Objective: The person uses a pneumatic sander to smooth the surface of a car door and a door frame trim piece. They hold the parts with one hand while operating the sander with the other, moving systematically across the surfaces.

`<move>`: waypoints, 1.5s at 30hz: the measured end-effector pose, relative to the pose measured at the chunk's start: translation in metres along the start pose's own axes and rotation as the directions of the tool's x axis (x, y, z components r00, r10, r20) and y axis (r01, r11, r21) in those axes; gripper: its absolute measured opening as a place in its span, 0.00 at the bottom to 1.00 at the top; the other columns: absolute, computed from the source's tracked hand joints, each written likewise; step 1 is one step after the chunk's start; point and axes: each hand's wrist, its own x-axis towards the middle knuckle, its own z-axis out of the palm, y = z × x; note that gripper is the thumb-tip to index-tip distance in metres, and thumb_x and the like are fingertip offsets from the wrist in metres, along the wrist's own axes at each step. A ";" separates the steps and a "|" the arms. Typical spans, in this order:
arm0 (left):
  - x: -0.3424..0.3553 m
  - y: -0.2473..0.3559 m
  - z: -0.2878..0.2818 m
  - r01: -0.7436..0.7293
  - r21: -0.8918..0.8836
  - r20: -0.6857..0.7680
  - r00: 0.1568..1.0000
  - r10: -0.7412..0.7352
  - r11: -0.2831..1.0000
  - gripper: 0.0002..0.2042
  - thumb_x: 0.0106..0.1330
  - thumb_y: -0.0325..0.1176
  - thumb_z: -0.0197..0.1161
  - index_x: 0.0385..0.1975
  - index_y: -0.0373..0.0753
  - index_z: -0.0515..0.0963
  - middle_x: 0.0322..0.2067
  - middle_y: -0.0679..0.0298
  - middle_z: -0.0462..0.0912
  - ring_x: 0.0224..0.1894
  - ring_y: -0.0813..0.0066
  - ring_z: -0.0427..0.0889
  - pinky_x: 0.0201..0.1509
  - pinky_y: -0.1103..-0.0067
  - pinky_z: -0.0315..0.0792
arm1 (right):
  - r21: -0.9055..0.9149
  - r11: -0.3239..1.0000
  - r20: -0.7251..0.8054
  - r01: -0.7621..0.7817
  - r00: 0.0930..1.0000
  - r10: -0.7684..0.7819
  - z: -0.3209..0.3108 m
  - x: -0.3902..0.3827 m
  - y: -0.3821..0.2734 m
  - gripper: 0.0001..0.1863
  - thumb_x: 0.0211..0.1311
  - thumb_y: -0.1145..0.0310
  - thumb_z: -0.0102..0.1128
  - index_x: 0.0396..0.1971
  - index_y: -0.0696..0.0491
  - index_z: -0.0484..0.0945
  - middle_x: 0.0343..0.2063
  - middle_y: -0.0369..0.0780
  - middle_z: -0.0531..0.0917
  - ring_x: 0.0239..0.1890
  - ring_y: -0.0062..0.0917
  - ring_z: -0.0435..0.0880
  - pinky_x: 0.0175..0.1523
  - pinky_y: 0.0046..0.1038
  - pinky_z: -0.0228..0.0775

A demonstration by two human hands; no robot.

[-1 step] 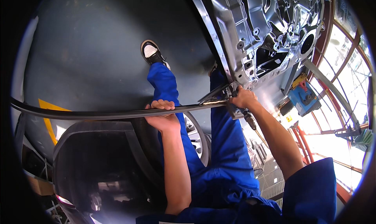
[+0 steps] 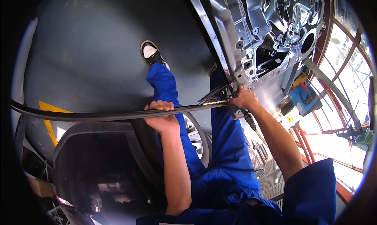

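Note:
A long, curved black strip [image 2: 86, 115], resembling rubber or plastic trim, runs from the left edge to the lower corner of a bare metal car door panel [image 2: 251, 40]. My left hand [image 2: 161, 117] has its fingers folded over the strip near mid-length. At the strip's right end, where it meets the door corner, my right hand [image 2: 243, 98] is closed around something dark that its fingers mostly hide. A metal tool part like a chuck or air fitting [image 2: 249, 119] sticks out below that hand; whether the hand holds it is unclear. Pale material shows along the strip beside my right hand.
A dark car body [image 2: 106, 166] with a wheel [image 2: 195, 136] stands at lower left, close to my left forearm. A blue machine [image 2: 304, 97] and orange-red posts [image 2: 305, 140] stand right, before bright windows. Yellow floor marking [image 2: 47, 121] lies at left.
Almost nothing differs. My left hand has shifted very slightly left along with the view; both hands keep their places on the strip and at the door corner.

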 end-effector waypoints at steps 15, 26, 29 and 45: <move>0.001 0.000 -0.006 0.021 0.042 0.052 0.998 -0.023 0.999 0.22 0.66 0.42 0.40 0.11 0.42 0.69 0.14 0.62 0.71 0.20 0.69 0.69 0.35 0.72 0.65 | 0.085 0.996 -0.014 0.022 1.000 -0.021 -0.003 -0.012 -0.011 0.47 0.48 0.42 0.63 0.64 0.56 0.65 0.58 0.52 0.75 0.62 0.46 0.74 0.65 0.39 0.65; 0.003 0.002 -0.007 -0.004 0.058 0.088 0.996 -0.001 0.998 0.22 0.66 0.42 0.40 0.11 0.41 0.71 0.13 0.62 0.71 0.20 0.67 0.71 0.35 0.72 0.67 | 0.261 0.942 0.016 0.210 0.975 -0.222 0.000 0.006 -0.009 0.48 0.44 0.42 0.62 0.64 0.57 0.67 0.56 0.55 0.76 0.61 0.43 0.75 0.65 0.35 0.65; 0.001 0.000 -0.009 0.013 0.016 0.055 0.998 -0.014 1.000 0.21 0.65 0.42 0.40 0.12 0.41 0.71 0.14 0.61 0.72 0.20 0.67 0.71 0.36 0.71 0.67 | 0.205 0.964 -0.019 0.168 0.986 -0.167 0.007 0.013 0.006 0.47 0.45 0.41 0.63 0.63 0.57 0.67 0.55 0.55 0.78 0.60 0.46 0.75 0.63 0.37 0.67; 0.007 0.011 -0.034 0.000 0.106 0.183 0.983 -0.020 0.994 0.26 0.72 0.48 0.35 0.29 0.35 0.78 0.36 0.53 0.84 0.46 0.58 0.81 0.55 0.71 0.71 | 0.400 0.709 -0.221 0.580 0.812 -0.539 0.008 -0.045 -0.009 0.34 0.45 0.50 0.66 0.52 0.52 0.70 0.40 0.53 0.82 0.46 0.50 0.81 0.53 0.42 0.72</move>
